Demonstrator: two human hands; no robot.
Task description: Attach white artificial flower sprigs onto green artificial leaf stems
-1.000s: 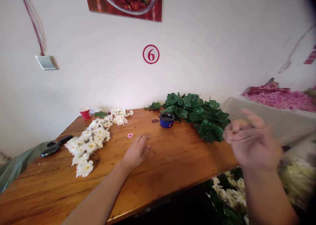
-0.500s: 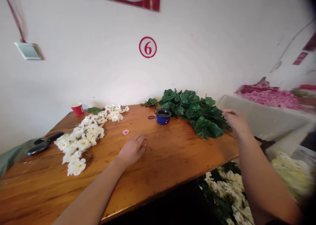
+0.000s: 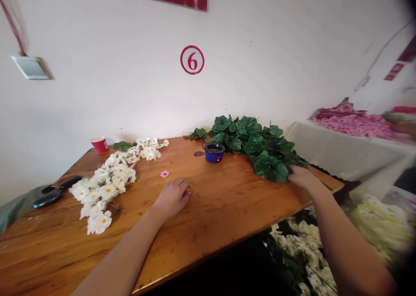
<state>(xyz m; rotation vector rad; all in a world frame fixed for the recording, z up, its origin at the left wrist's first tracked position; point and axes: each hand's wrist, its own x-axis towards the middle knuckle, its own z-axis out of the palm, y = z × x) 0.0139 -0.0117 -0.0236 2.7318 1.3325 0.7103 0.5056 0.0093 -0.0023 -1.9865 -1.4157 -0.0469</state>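
Observation:
My left hand rests palm down on the wooden table, fingers loosely extended and holding nothing. Just beyond it lies a small pink flower. At the right, my right hand touches the near right edge of a heap of artificial green leaves. Its fingertips are partly hidden and blurred against the leaves, so whether they grip a stem does not show. A small blue pot with a black rim and a lit red light stands left of the heap.
White artificial flowers lie along the table's left side, beside black-handled scissors. A red paper cup stands at the back left. More white flowers are below the front edge. Pink petals fill a pale-covered container at right.
My right hand has moved down and slightly left, from the right end of the leaf heap to its near edge. My left hand has stayed on the table. The view has shifted slightly.

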